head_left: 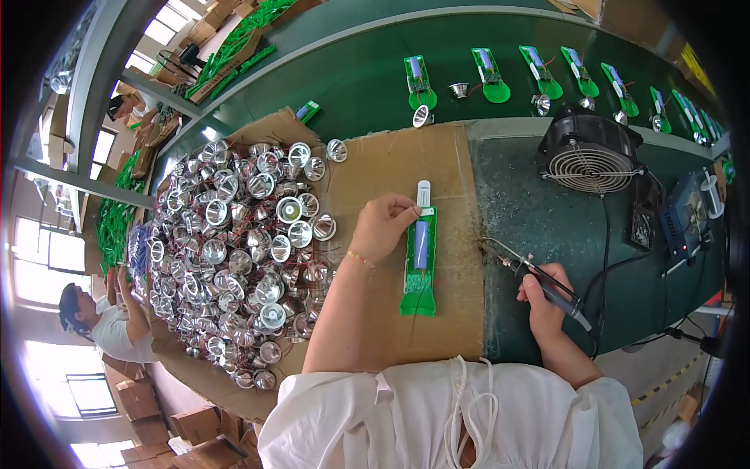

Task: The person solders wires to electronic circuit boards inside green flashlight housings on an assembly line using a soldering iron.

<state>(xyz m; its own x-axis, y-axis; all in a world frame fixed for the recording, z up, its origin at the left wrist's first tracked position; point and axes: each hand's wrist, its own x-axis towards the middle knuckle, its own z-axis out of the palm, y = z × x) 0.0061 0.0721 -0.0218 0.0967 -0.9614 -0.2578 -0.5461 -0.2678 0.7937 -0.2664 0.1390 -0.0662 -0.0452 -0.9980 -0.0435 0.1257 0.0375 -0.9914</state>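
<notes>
On the cardboard in front of me lies a green flashlight housing with a purple cylindrical battery inside and a thin wire at its wide near end. A white strip sticks out at its far end. My left hand pinches that far end, where the white strip meets the green shell; the fingertips partly cover the spot. My right hand is closed round a soldering iron, its bent tip pointing left, apart from the housing. A thin metal feed tube runs beside the tip.
A big heap of silver reflector cups with wires fills the left. A black fan and a blue soldering station stand right. Along the back, several green housings with reflectors lie in a row. Another person works at far left.
</notes>
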